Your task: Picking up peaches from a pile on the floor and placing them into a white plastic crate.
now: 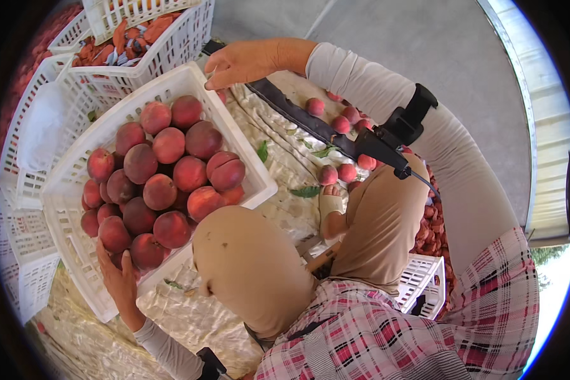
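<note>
A white plastic crate [261, 187] stands before me, partly filled with red peaches [159, 191]. At its near-left side, my left hand [118, 280] reaches over the wall, with fingers and thumb around a peach [114, 234] that rests among the others. My right hand [242, 61] is over the crate's far-right corner, fingers apart and slightly bent, with nothing visible in it. Part of another red fruit [222, 96] shows just below that hand, outside the crate wall.
White crates [33, 232] are stacked along the left; one holds orange-red wrappings [123, 42]. Loose peaches [340, 124] and leaves [306, 191] lie on a shiny sheet [275, 128] by my foot [332, 213]. Another white crate [425, 280] stands beside me, near a reddish heap [430, 228].
</note>
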A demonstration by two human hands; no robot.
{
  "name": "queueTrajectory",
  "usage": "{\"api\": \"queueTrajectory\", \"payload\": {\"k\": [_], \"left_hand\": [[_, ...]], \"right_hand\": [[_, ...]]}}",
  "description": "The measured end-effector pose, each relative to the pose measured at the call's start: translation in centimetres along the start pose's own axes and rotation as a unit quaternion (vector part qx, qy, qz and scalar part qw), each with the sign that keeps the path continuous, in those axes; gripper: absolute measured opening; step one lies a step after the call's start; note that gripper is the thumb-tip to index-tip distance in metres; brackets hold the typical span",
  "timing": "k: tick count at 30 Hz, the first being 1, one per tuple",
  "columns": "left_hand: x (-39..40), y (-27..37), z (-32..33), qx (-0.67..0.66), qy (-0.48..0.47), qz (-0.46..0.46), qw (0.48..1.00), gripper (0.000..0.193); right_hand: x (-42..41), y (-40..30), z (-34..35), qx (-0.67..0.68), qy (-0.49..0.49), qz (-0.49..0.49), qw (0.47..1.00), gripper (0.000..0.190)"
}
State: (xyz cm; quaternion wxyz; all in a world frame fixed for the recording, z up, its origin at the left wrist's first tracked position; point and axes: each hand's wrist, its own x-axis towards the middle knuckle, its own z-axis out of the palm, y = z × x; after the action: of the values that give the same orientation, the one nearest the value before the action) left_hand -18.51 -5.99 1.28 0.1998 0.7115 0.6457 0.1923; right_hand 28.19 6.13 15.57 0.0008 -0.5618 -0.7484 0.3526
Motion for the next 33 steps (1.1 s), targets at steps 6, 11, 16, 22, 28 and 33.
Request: {"api": "queueTrajectory", "payload": {"k": [6, 11, 16, 22, 28, 33], "left_hand": [[2.0, -1.2, 2.9, -0.039, -0.035, 0.027, 0.998, 0.064], [2.0, -1.6, 3.0, -0.032, -0.028, 0.032, 0.999, 0.065], [2.7, -1.9, 4.2, -0.092, -0.076, -0.006, 0.993, 0.066], [3.0, -10.2, 0.2, -0.100, -0.086, -0.018, 0.991, 0.066], [5.5, -2.5, 1.8, -0.052, -0.129, -0.033, 0.990, 0.069], [7.8, 6.1, 5.3, -0.033, -0.156, 0.004, 0.987, 0.069]], "right_hand": [[-22.0, 8.6, 0.7, -0.033, 0.095, 0.227, 0.969, 0.049], [-33.4, 13.7, 9.0, 0.021, 0.170, 0.275, 0.946, 0.044], [-39.9, 20.6, 21.8, 0.030, 0.104, 0.285, 0.952, 0.022], [-37.5, 20.1, 35.0, 0.220, 0.009, 0.396, 0.892, 0.059], [-40.0, 22.4, 43.6, 0.220, 0.140, 0.483, 0.836, 0.042], [-41.6, 28.9, 46.3, 0.129, 0.232, 0.505, 0.821, 0.040]]}}
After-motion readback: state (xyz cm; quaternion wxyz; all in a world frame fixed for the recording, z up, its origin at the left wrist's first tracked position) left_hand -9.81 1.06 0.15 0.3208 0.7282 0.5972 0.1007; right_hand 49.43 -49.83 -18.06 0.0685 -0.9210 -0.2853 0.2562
